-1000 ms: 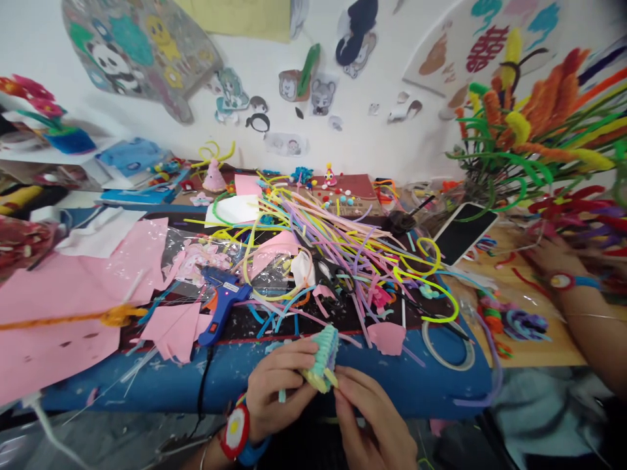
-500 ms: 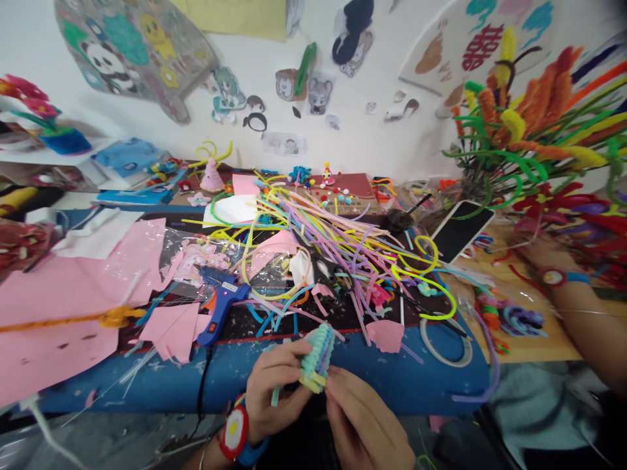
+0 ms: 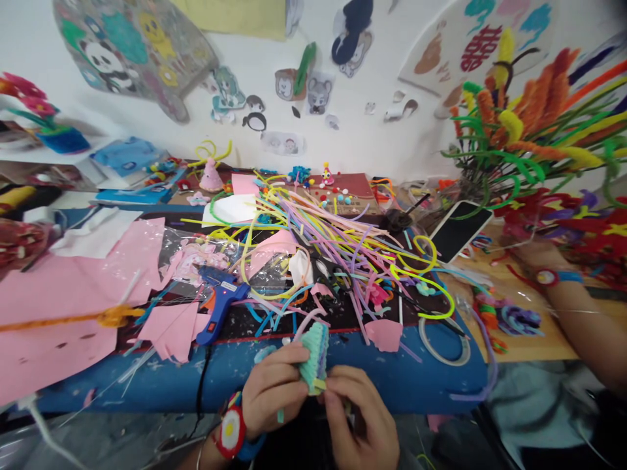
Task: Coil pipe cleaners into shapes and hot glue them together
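Note:
My left hand (image 3: 272, 391) is closed round a small teal pipe-cleaner piece (image 3: 313, 356) with purple and yellow edging, held upright at the table's near edge. My right hand (image 3: 360, 418) pinches the bottom of that same piece from the right, fingers curled. A red and yellow round ornament on a blue band (image 3: 230, 427) sits on my left wrist. Just beyond my hands lies a heap of loose pipe cleaners (image 3: 337, 241) in many colours.
A blue glue gun (image 3: 220, 303) lies left of centre, its black cord hanging over the blue table edge (image 3: 421, 385). Pink paper scraps (image 3: 63, 300) cover the left. A tape ring (image 3: 443, 339), a phone (image 3: 460, 228) and another person's arm (image 3: 578, 313) are at right.
Both hands have drawn slightly down and closer together. The teal piece has turned more upright and edge-on. The other person's hand at right shifted a little left.

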Available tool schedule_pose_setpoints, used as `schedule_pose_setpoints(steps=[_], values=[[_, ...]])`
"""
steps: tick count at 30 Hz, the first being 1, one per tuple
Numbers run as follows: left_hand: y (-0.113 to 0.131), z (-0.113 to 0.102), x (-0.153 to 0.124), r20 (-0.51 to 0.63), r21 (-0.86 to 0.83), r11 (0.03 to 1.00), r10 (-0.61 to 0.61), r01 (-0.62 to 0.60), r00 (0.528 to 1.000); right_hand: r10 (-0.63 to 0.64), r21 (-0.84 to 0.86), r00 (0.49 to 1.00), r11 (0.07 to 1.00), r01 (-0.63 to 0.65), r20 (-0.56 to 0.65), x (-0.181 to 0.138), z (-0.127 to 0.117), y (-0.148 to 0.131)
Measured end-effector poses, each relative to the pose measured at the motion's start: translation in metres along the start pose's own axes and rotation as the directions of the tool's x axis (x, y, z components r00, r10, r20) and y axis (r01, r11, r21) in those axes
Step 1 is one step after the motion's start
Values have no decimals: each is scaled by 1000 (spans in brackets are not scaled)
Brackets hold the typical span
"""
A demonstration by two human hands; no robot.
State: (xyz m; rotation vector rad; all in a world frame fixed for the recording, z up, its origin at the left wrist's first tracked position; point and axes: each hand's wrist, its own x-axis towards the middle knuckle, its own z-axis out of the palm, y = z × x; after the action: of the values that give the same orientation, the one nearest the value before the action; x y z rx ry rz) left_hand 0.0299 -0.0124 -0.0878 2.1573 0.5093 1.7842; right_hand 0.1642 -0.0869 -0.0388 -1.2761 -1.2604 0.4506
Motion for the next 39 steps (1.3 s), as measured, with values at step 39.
schedule_pose_setpoints(steps=[39], values=[[2,-22,54,616,284,945,-50,-162,786,657,595,705,463,-657,267,21,18,16]])
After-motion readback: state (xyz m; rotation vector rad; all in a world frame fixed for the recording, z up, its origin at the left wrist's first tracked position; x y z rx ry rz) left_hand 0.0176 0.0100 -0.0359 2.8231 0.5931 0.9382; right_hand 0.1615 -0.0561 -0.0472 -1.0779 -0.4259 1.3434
